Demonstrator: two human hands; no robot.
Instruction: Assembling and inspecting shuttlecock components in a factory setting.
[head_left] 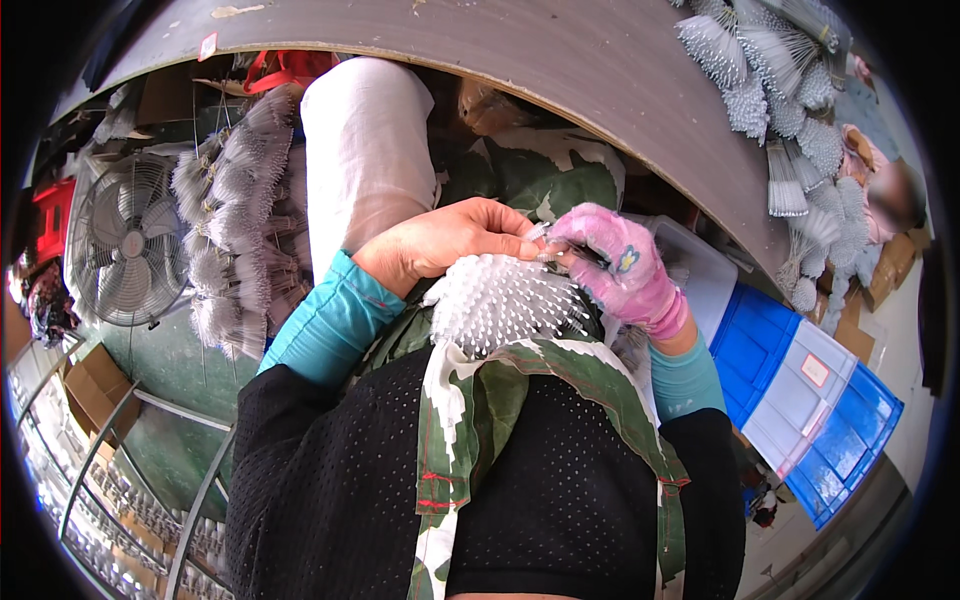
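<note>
A round bundle of thin stems with white bead-like tips [500, 305] rests at my lap, its tips fanned toward my body. My bare left hand [455, 235] curls over its far side, thumb and fingers pinched at the gathered end. Close against those fingertips, my right hand [622, 265], in a pink glove with a blue flower patch, is closed in a pinch too. Something small and pale shows between the two hands, but it is too hidden to name. A camouflage apron [450, 440] lies over my front.
A grey-brown tabletop [480, 40] curves across the far side, with many similar bundles [770, 80] piled at its right. More bundles [240, 200] hang at left beside a standing fan [132, 240]. Blue and white plastic bins [790, 390] stand at right. Another person [870, 165] is at far right.
</note>
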